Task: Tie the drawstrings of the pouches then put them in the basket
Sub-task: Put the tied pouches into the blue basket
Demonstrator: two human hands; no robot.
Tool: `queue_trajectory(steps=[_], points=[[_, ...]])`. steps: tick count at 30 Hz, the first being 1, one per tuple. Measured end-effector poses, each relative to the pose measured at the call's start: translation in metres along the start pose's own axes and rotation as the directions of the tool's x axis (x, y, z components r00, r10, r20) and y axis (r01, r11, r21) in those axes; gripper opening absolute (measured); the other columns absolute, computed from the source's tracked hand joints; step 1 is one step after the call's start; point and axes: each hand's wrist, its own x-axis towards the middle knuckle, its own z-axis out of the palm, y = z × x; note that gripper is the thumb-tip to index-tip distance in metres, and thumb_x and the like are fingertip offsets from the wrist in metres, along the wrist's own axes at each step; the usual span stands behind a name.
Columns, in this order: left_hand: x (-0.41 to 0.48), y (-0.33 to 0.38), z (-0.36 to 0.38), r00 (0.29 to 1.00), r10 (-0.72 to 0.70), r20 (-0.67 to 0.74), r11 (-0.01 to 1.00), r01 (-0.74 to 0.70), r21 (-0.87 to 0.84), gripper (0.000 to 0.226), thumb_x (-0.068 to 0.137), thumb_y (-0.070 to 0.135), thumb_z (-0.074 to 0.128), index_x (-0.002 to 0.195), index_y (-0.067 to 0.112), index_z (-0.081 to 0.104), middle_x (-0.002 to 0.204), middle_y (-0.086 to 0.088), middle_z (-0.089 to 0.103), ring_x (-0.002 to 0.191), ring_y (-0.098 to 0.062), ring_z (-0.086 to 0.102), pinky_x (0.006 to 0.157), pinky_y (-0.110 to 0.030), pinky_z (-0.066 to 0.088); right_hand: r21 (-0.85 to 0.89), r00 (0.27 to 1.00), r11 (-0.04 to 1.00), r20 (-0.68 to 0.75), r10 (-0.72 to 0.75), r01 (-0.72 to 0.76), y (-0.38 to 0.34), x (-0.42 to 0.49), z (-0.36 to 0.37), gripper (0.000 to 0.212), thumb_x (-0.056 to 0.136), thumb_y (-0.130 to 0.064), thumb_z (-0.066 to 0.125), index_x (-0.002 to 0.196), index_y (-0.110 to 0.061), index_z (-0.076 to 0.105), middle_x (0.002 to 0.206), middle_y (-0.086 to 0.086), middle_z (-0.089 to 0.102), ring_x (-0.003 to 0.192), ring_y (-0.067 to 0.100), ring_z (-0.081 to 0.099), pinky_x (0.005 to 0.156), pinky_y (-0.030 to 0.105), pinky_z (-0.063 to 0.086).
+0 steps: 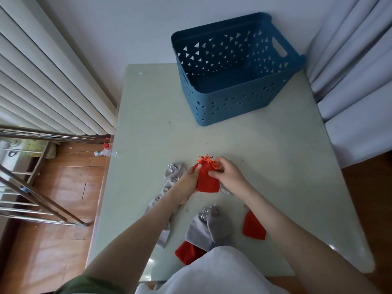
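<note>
A red pouch (206, 180) with orange drawstrings (209, 160) bunched at its top is held above the middle of the pale green table (265, 166). My left hand (187, 183) grips its left side. My right hand (228, 172) pinches it near the neck on the right. Several grey pouches (209, 228) and two more red pouches (253, 227) lie on the table close to me. The blue basket (233, 102) stands at the far right of the table with nothing visible inside.
A white radiator (42, 77) and a metal drying rack (38, 187) stand left of the table. A small bottle (105, 151) lies on the wooden floor there. White curtains (356, 71) hang at the right. My pale clothing (212, 272) covers the near table edge.
</note>
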Motion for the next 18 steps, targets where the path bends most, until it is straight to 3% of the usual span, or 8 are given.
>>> queue_trajectory(steps=[3, 6, 9, 11, 12, 13, 15, 18], points=[[-0.004, 0.002, -0.001, 1.000, -0.007, -0.021, 0.998, 0.006, -0.070, 0.046, 0.100, 0.047, 0.030, 0.104, 0.017, 0.066, 0.091, 0.001, 0.073, 0.087, -0.012, 0.068, 0.089, -0.037, 0.053, -0.102, 0.999, 0.993, -0.004, -0.052, 0.051, -0.003, 0.001, 0.001, 0.032, 0.080, -0.003, 0.069, 0.075, -0.027, 0.049, 0.072, -0.004, 0.054, 0.067, 0.007, 0.050, 0.064, 0.017, 0.037], [-0.002, -0.003, -0.006, 0.994, 0.078, 0.078, 0.997, -0.076, -0.028, 0.027, 0.098, 0.030, 0.047, 0.116, 0.014, 0.057, 0.108, -0.006, 0.067, 0.096, -0.016, 0.064, 0.090, -0.032, 0.052, -0.019, 0.997, 0.997, 0.002, -0.074, 0.074, -0.006, 0.001, 0.003, 0.028, 0.082, 0.001, 0.065, 0.076, -0.024, 0.052, 0.070, -0.006, 0.054, 0.058, -0.006, 0.049, 0.058, 0.012, 0.037], [0.000, -0.010, -0.012, 0.992, 0.128, -0.002, 0.991, -0.128, 0.039, 0.026, 0.092, 0.004, 0.056, 0.117, 0.011, 0.053, 0.104, -0.003, 0.063, 0.094, -0.014, 0.060, 0.084, -0.021, 0.051, 0.152, 1.000, 0.988, 0.006, -0.004, 0.003, 0.001, 0.005, 0.001, 0.035, 0.082, 0.013, 0.047, 0.092, -0.017, 0.061, 0.086, -0.004, 0.061, 0.072, 0.001, 0.057, 0.063, 0.010, 0.043], [0.002, -0.014, -0.019, 0.986, 0.125, -0.111, 0.990, -0.116, 0.084, 0.027, 0.092, -0.002, 0.053, 0.117, 0.009, 0.053, 0.097, 0.001, 0.062, 0.089, -0.011, 0.059, 0.079, -0.014, 0.049, -0.037, 1.000, 0.999, -0.017, -0.019, 0.018, 0.015, 0.008, -0.003, 0.051, 0.076, 0.017, 0.039, 0.104, -0.018, 0.064, 0.100, -0.006, 0.062, 0.085, 0.006, 0.059, 0.071, 0.015, 0.045], [0.003, -0.015, -0.023, 0.983, 0.110, -0.144, 0.991, -0.097, 0.094, 0.030, 0.092, -0.003, 0.053, 0.121, 0.004, 0.052, 0.098, -0.001, 0.062, 0.091, -0.012, 0.059, 0.083, -0.018, 0.050, -0.185, 0.998, 0.981, 0.019, -0.063, 0.065, 0.022, 0.009, -0.004, 0.055, 0.075, 0.016, 0.039, 0.112, -0.017, 0.063, 0.103, -0.004, 0.062, 0.086, 0.003, 0.060, 0.075, 0.020, 0.045], [0.005, -0.018, -0.027, 0.983, 0.081, -0.167, 0.993, -0.067, 0.093, 0.033, 0.092, -0.003, 0.053, 0.125, 0.000, 0.050, 0.102, -0.005, 0.062, 0.095, -0.017, 0.059, 0.091, -0.027, 0.050, -0.349, 0.989, 0.926, 0.095, -0.117, 0.143, 0.028, 0.010, -0.004, 0.056, 0.078, 0.014, 0.042, 0.119, -0.017, 0.061, 0.108, -0.002, 0.063, 0.089, 0.003, 0.062, 0.081, 0.025, 0.045], [0.009, -0.025, -0.035, 0.982, 0.019, -0.188, 0.998, -0.008, 0.057, 0.035, 0.093, 0.000, 0.054, 0.127, 0.000, 0.049, 0.109, -0.011, 0.061, 0.102, -0.024, 0.059, 0.099, -0.041, 0.046, -0.676, 0.948, 0.671, 0.278, -0.153, 0.306, 0.041, 0.012, 0.002, 0.055, 0.084, 0.000, 0.051, 0.133, -0.026, 0.051, 0.130, -0.005, 0.056, 0.113, 0.017, 0.054, 0.098, 0.035, 0.038], [0.003, -0.023, -0.038, 0.983, -0.034, -0.181, 0.996, 0.018, -0.086, 0.025, 0.094, 0.000, 0.052, 0.117, 0.008, 0.051, 0.103, -0.007, 0.060, 0.094, -0.021, 0.059, 0.088, -0.038, 0.050, -0.864, 0.943, 0.378, 0.312, -0.115, 0.332, 0.041, 0.011, 0.008, 0.053, 0.090, -0.017, 0.053, 0.138, -0.034, 0.039, 0.139, -0.007, 0.042, 0.125, 0.022, 0.036, 0.098, 0.036, 0.030]])
